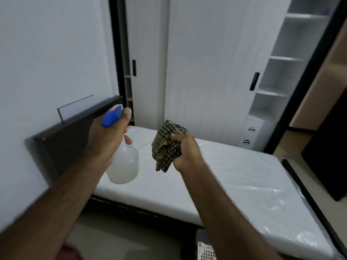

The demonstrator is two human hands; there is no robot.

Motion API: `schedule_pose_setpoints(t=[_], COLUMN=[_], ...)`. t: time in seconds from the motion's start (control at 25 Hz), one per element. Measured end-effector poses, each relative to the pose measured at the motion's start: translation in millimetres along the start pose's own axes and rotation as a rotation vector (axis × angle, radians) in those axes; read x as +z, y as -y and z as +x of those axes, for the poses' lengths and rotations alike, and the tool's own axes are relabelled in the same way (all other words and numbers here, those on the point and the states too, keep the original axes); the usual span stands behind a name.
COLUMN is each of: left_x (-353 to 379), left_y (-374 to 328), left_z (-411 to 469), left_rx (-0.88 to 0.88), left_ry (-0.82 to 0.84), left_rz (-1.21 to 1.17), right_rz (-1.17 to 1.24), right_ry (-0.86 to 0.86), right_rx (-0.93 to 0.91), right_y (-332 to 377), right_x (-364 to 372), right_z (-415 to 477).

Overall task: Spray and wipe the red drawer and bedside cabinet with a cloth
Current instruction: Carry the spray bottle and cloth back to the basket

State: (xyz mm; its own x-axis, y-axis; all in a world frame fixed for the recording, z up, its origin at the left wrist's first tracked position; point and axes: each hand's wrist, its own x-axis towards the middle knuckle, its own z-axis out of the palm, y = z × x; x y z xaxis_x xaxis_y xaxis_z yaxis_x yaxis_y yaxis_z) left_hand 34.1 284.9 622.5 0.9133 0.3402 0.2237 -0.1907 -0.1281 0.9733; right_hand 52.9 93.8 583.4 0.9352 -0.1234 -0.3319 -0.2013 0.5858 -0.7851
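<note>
- So, cloth (167,145): a checked olive and black rag, bunched into a wad. It is held in the air over the near side of the mattress (234,177) and touches nothing else.
- Right hand (185,151): the fingers are curled tight round the wad in a full fist. A loose tail of fabric hangs below it.
- Spray bottle (124,166): translucent with a blue trigger head, just beside the cloth on its left and off every surface. The liquid level is hard to read.
- Left hand (110,136): it is wrapped round the bottle neck with the thumb up beside the blue head. Whether a finger sits on the trigger, cannot tell.
- Red drawer and bedside cabinet: neither is plainly in frame. A reddish patch (69,250) sits at the bottom-left edge, too cropped and blurred to name.
- Around: a dark headboard (75,128) stands against the left wall and a white wardrobe (206,62) stands behind the bed. Open shelves (285,59) are on the right, with a small white drawer unit (251,134) under them. A white perforated basket (206,253) is at the bottom edge.
- Step, judged: both tools are in hand but no target surface is faced, so spraying looks not yet begun.
- Risk: the nozzle seems to aim toward the headboard and wardrobe, so a squeeze now would mist the wrong furniture or the mattress plastic.
- Risk: the white drawer unit could be mistaken for the target, though it is not red.
- Risk: the basket sits near the feet and could trip the person while turning.
- Risk: the hanging cloth tail may snag or drag.
</note>
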Motion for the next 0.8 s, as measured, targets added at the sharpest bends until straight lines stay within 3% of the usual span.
schedule_pose_setpoints(t=[0.44,0.64,0.8], left_x=[224,276,292], left_y=[145,236,316], left_z=[-95,-144,-177], left_rx=[-0.157,-0.222,-0.255], left_ry=[0.324,0.404,0.470], left_rz=[0.113,0.107,0.149], right_rz=[0.096,0.100,-0.072], right_ry=[-0.416,-0.575,-0.691], right_rx=[0.103,0.124,0.115], right_y=[-38,-106,-164], right_x=[-298,-404,-483], right_z=[61,77,83])
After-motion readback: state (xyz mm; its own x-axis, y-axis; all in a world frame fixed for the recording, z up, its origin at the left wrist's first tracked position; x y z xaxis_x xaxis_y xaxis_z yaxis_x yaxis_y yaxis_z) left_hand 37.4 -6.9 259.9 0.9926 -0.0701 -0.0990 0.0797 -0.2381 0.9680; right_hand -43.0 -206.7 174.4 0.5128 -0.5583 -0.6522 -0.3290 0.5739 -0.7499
